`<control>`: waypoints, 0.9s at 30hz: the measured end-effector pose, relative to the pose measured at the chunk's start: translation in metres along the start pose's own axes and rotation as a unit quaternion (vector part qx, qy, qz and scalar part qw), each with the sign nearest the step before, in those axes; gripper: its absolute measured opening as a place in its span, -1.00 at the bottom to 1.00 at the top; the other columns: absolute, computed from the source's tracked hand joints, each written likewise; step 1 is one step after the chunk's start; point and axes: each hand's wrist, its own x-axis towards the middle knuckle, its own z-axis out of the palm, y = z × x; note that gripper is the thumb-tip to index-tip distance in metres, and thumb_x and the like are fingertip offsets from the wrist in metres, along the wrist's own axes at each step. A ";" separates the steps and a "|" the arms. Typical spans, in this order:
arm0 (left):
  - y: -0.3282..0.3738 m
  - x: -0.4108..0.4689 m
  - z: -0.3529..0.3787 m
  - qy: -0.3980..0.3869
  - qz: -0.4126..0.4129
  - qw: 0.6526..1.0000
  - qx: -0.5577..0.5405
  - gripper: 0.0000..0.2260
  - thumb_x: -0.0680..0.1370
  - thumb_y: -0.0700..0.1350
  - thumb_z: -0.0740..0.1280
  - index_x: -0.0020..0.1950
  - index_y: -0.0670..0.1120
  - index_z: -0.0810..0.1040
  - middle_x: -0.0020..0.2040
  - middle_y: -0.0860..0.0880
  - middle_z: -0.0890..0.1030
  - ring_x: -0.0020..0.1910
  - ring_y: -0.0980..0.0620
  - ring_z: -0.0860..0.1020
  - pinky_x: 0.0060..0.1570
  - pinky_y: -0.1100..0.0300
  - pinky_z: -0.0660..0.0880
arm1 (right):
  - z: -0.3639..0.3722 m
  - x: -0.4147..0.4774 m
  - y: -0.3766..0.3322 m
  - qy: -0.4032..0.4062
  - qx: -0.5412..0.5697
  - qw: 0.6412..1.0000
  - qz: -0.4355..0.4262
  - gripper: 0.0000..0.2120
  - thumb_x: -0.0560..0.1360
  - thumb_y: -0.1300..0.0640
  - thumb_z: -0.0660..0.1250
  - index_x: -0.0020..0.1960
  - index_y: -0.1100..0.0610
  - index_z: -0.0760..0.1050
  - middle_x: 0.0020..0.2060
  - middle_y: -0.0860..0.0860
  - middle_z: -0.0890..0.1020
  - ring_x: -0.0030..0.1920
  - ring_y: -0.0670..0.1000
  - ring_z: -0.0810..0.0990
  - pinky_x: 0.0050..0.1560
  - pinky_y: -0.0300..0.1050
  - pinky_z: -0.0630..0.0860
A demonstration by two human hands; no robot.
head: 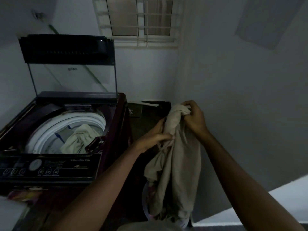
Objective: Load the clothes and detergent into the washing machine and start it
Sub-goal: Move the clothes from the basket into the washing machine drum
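Note:
A dark top-loading washing machine (110,124) stands at the left with its glass lid (73,77) raised. A pale cloth (80,139) lies inside the white drum (50,130). To the right of the machine, both my hands hold up a long beige garment (176,164). My right hand (195,117) grips its top end. My left hand (156,135) pinches it lower down on the left side. The garment hangs down into a laundry basket (145,195), whose rim is mostly hidden behind it.
The control panel (48,167) with a round dial and buttons faces me at the machine's front. A barred window (140,22) is on the back wall. A grey wall closes the right side. Dark floor lies between the machine and the wall.

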 end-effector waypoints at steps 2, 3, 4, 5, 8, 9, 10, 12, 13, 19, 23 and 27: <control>0.002 0.005 0.012 0.051 0.024 0.998 -0.028 -0.19 0.38 -0.06 0.59 0.53 0.00 0.26 0.40 0.07 0.46 0.35 0.15 0.46 0.33 0.18 0.42 | 0.012 0.003 -0.017 -0.028 0.023 0.999 -0.007 -0.65 0.27 0.21 0.21 0.05 0.18 0.50 -0.08 0.02 0.59 -0.04 0.01 0.56 -0.05 -0.20 0.47; 0.002 0.008 0.017 0.112 0.019 0.993 -0.039 -0.26 0.34 -0.07 0.61 0.46 -0.03 0.38 0.35 0.03 0.52 0.29 0.12 0.52 0.28 0.15 0.47 | 0.016 0.004 -0.024 -0.050 0.036 0.998 -0.010 -0.67 0.30 0.24 0.23 0.06 0.19 0.48 -0.09 0.03 0.58 -0.04 0.00 0.55 -0.09 -0.28 0.47; 0.006 0.011 0.020 0.189 0.009 0.980 -0.059 -0.37 0.33 -0.07 0.61 0.35 -0.04 0.48 0.29 -0.01 0.57 0.20 0.09 0.56 0.18 0.15 0.52 | 0.018 0.006 -0.030 -0.080 0.062 0.995 -0.007 -0.68 0.34 0.31 0.28 0.10 0.21 0.46 -0.07 0.04 0.56 -0.03 0.00 0.54 -0.11 -0.36 0.46; 0.009 0.014 0.020 0.264 -0.005 0.962 -0.077 -0.52 0.36 -0.09 0.57 0.24 -0.02 0.53 0.24 -0.04 0.60 0.12 0.05 0.58 0.09 0.14 0.54 | 0.018 0.007 -0.036 -0.119 0.098 0.988 0.000 -0.66 0.39 0.40 0.31 0.15 0.23 0.44 -0.03 0.06 0.56 0.00 0.00 0.54 -0.10 -0.40 0.47; 0.019 0.021 0.007 0.365 -0.003 0.924 -0.113 -0.76 0.45 -0.19 0.48 0.00 0.08 0.55 0.09 -0.04 0.63 0.06 -0.03 0.60 0.06 0.06 0.58 | 0.005 0.004 -0.038 -0.193 0.174 0.966 0.014 -0.51 0.42 0.45 0.39 0.29 0.19 0.40 0.08 0.02 0.57 0.06 -0.09 0.57 0.02 -0.29 0.55; 0.024 0.022 0.001 0.373 0.006 0.920 -0.123 -0.77 0.45 -0.20 0.48 0.00 0.06 0.57 0.06 -0.03 0.64 0.05 -0.03 0.61 0.06 0.07 0.58 | 0.000 0.000 -0.032 -0.176 0.182 0.967 0.018 -0.48 0.41 0.42 0.42 0.31 0.18 0.39 0.10 0.00 0.57 0.08 -0.11 0.57 0.08 -0.25 0.55; 0.029 0.022 -0.004 0.380 0.013 0.914 -0.139 -0.78 0.44 -0.20 0.50 0.02 0.02 0.59 0.03 -0.03 0.65 0.03 -0.02 0.62 0.02 0.11 0.58 | -0.003 -0.004 -0.022 -0.142 0.179 0.973 0.027 -0.44 0.40 0.38 0.45 0.34 0.17 0.38 0.13 -0.02 0.56 0.12 -0.10 0.55 0.16 -0.20 0.53; 0.041 0.022 -0.011 0.376 0.033 0.907 -0.189 -0.79 0.45 -0.20 0.50 0.05 -0.04 0.60 -0.01 -0.01 0.65 0.00 0.01 0.62 -0.02 0.19 0.56 | -0.006 -0.019 0.003 -0.089 0.148 0.983 0.068 -0.29 0.36 0.26 0.52 0.44 0.10 0.30 0.27 -0.05 0.49 0.24 -0.07 0.47 0.30 -0.09 0.45; 0.047 0.023 -0.013 0.367 0.042 0.904 -0.217 -0.78 0.46 -0.19 0.49 0.08 -0.06 0.61 0.01 -0.02 0.66 0.02 0.01 0.63 0.00 0.19 0.56 | -0.003 -0.030 0.017 -0.094 0.132 0.983 0.091 -0.19 0.34 0.19 0.55 0.48 0.06 0.24 0.33 -0.08 0.43 0.28 -0.08 0.43 0.31 -0.08 0.43; 0.077 0.032 -0.017 0.338 0.106 0.879 -0.318 -0.59 0.46 -0.15 0.48 0.30 -0.13 0.56 0.17 -0.09 0.65 0.15 -0.08 0.61 0.18 0.03 0.55 | 0.055 -0.079 0.068 -0.203 0.101 0.955 0.193 -0.12 0.24 -0.12 0.59 0.45 0.06 0.31 0.31 -0.08 0.50 0.19 -0.14 0.53 0.16 -0.23 0.49; 0.071 0.026 -0.039 0.398 0.122 0.876 -0.244 -0.58 0.44 -0.13 0.51 0.28 -0.13 0.57 0.16 -0.05 0.65 0.13 -0.02 0.61 0.21 0.04 0.54 | 0.052 -0.078 0.072 -0.057 0.110 0.970 0.207 -0.73 0.54 0.18 0.35 0.22 0.21 0.52 0.09 0.06 0.59 0.01 0.02 0.57 -0.17 -0.41 0.51; 0.043 0.015 -0.063 0.429 0.110 0.895 -0.040 -0.58 0.46 -0.12 0.47 0.30 -0.08 0.52 0.19 -0.02 0.61 0.17 -0.02 0.58 0.15 0.13 0.52 | 0.014 -0.062 0.075 0.034 0.099 0.982 0.157 -0.80 0.56 0.35 0.21 0.08 0.16 0.54 0.03 0.15 0.61 -0.05 0.04 0.57 -0.30 -0.44 0.44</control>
